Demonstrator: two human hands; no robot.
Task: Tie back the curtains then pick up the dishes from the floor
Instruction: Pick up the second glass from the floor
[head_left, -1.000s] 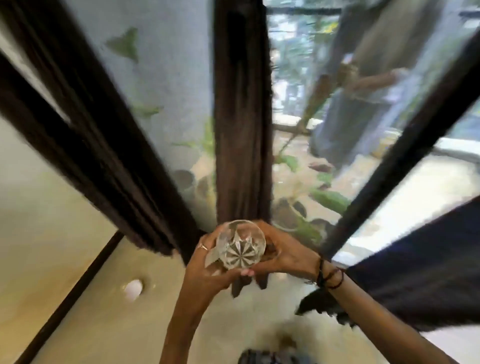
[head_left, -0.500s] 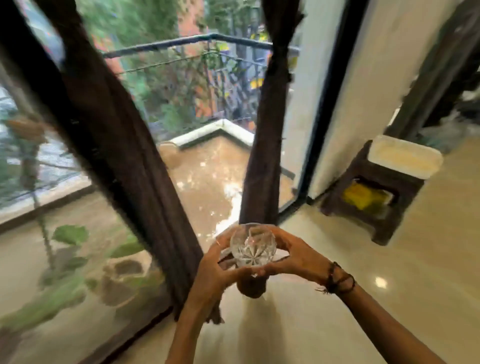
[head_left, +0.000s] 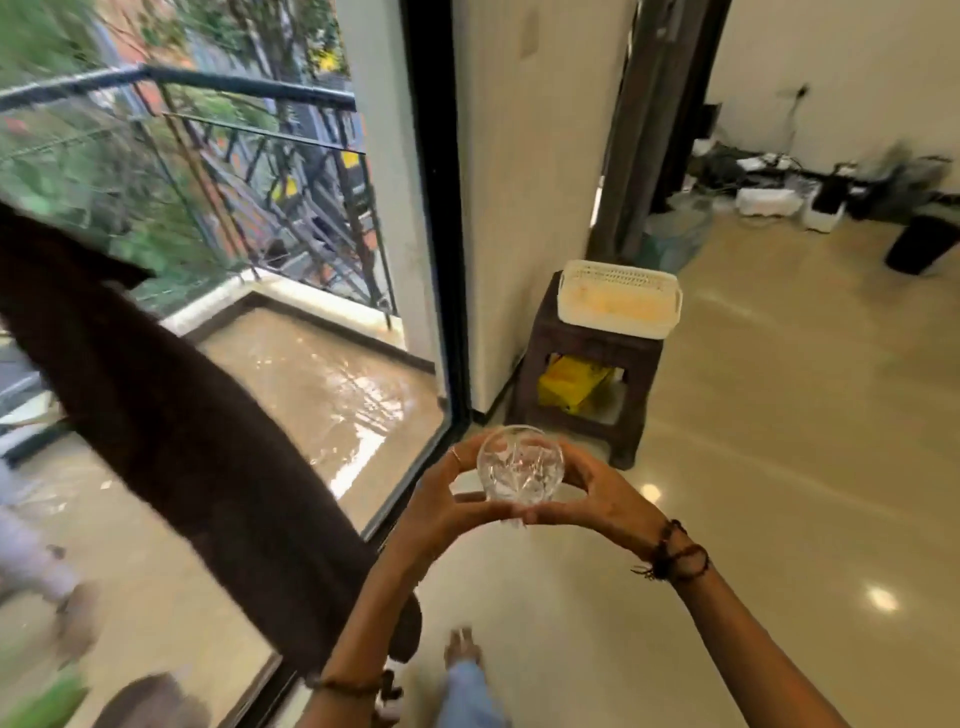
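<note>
A clear cut-glass tumbler (head_left: 520, 472) is held at chest height between both hands. My left hand (head_left: 441, 499) curls round its left side, a ring on one finger. My right hand (head_left: 597, 493) curls round its right side, dark bracelets on the wrist. A dark brown curtain (head_left: 171, 441) hangs slanted across the left, in front of the glass door. I see no other dishes on the floor in this view.
A brown plastic stool (head_left: 587, 384) stands by the wall ahead, bearing a cream basket (head_left: 618, 301) with a yellow bag beneath. The black door frame (head_left: 441, 260) is to the left. Cables and boxes (head_left: 769, 200) and a black bin (head_left: 922, 244) lie far right. My foot (head_left: 462, 649) is below.
The view has swung right, from the curtains and window toward the room, stool and basket. Both hands keep the same hold on the glass.
</note>
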